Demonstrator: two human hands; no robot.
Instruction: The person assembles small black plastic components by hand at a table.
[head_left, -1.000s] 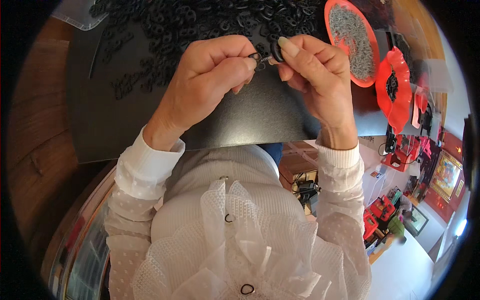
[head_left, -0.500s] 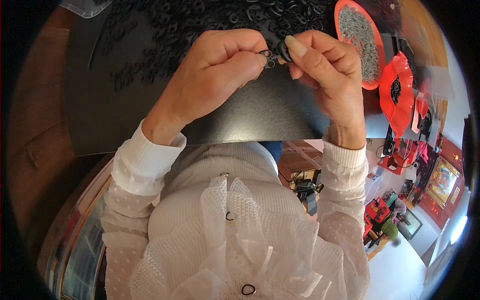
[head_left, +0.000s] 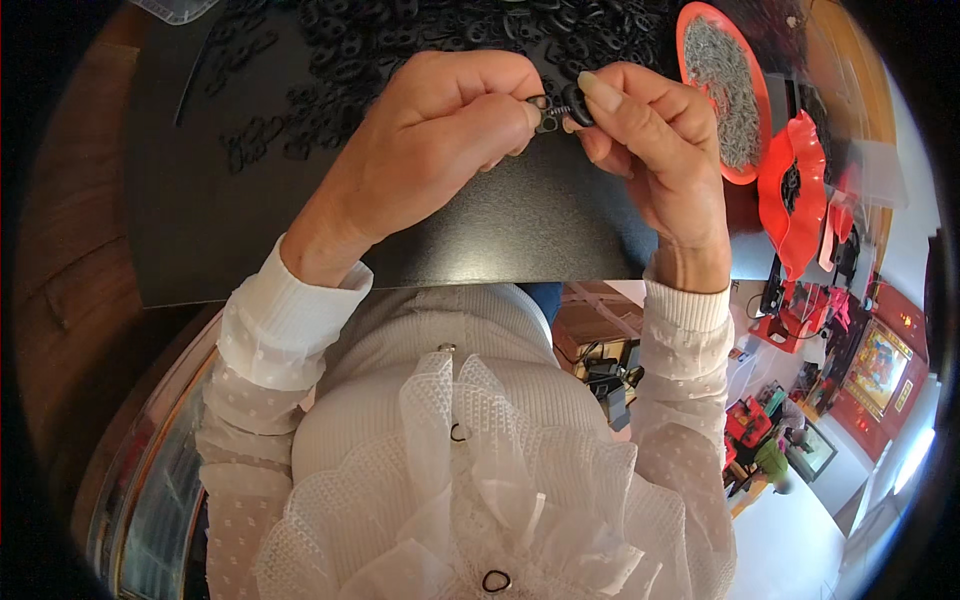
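Above the near edge of the black tabletop [head_left: 480,255], my two hands meet fingertip to fingertip. My left hand [head_left: 430,150] is closed, pinching a small black plastic piece with two round holes [head_left: 546,120], which looks like a cord lock body. Between thumb and fingers, my right hand [head_left: 655,145] grips a rounded black plastic piece [head_left: 577,104], seemingly the cord lock's other half. A thin metal spring [head_left: 562,111] bridges the short gap between the two pieces. My fingers hide part of both pieces.
Many loose black plastic pieces [head_left: 350,45] cover the table's far side. At the right stand an orange-red oval tray [head_left: 763,120] of small metal springs and a red wavy-rimmed bowl [head_left: 808,220] with black pieces. A clear plastic container [head_left: 175,8] sits far left. Another person [head_left: 775,460] appears at right.
Both hands keep their pinches and have shifted only slightly. The two-holed piece has turned a little, and the spring between the two pieces shows more clearly.
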